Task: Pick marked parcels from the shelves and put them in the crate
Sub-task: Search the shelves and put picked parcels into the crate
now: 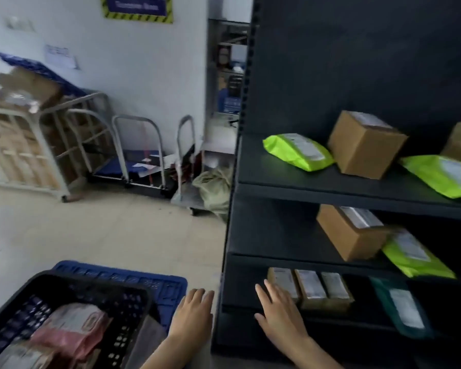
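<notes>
My R hand (280, 312) is flat, fingers straight, gripping nothing, at the leftmost of three small boxes (310, 287) on the low shelf (240, 294). L hand (193, 312) is loose and empty too, beside the black crate (11, 302) w/ a pink parcel (72, 331) inside.

Low at six o'clock the left hand (194, 312) hangs flat with straight fingers, just beside the edge of the dark shelf unit (304, 187). At five o'clock the right hand (280, 312) reaches into the bottom shelf, its straight fingertips at the leftmost of three small boxes (310, 288). At seven o'clock a black crate (72, 280) holds a pink parcel (75, 328). Towards three o'clock a green mailer (298, 151) lies just beside a cardboard box (365, 145). Trolleys (136, 155) stand by the wall at ten o'clock.
</notes>
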`<state>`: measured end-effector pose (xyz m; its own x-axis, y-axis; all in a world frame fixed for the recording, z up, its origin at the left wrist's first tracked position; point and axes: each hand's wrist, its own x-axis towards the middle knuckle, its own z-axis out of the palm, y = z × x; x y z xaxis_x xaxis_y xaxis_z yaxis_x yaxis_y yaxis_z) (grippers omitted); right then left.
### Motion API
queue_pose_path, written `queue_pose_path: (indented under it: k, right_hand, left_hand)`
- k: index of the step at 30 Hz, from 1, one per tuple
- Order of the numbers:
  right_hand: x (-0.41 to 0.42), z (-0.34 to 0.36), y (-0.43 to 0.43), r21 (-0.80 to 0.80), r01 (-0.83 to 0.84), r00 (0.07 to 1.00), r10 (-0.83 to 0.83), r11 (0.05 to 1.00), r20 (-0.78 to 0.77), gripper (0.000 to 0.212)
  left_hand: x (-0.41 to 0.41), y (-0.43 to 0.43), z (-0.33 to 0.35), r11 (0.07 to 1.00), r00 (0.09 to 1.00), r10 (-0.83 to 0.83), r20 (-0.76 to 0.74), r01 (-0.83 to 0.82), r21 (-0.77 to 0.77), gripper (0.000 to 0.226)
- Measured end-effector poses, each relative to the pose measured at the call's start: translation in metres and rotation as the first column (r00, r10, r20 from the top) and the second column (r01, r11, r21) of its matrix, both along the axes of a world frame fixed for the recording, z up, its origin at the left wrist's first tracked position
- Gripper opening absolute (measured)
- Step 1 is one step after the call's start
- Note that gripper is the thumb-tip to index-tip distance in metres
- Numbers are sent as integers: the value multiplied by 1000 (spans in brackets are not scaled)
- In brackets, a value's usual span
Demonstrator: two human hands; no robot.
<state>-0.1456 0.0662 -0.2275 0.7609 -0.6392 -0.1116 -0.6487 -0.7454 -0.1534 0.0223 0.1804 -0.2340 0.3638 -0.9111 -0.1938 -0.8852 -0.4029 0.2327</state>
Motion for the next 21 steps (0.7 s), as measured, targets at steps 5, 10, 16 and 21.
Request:
queue_pose_path:
  k: [5, 10, 16, 21]
  right_hand:
    - [-100, 17, -12, 9, 167, 986, -167, 986, -22, 61]
    - [-212, 30, -14, -26, 317, 948, -318, 948, -19, 60]
    - [-343, 35, -5, -112, 459, 886, -463, 881, -13, 67]
    - [-437, 44, -4, -140, 490, 868, -497, 860, -17, 63]
  left_hand:
    - [-80, -41, 12, 990, 990, -142, 14, 142, 4, 53]
    - [-182, -65, 25, 960, 960, -276, 47, 278, -43, 50]
    - [-304, -77, 39, 930, 927, -365, 90, 367, -13, 50]
    - [-400, -92, 52, 893, 892, -442, 98, 447, -40, 50]
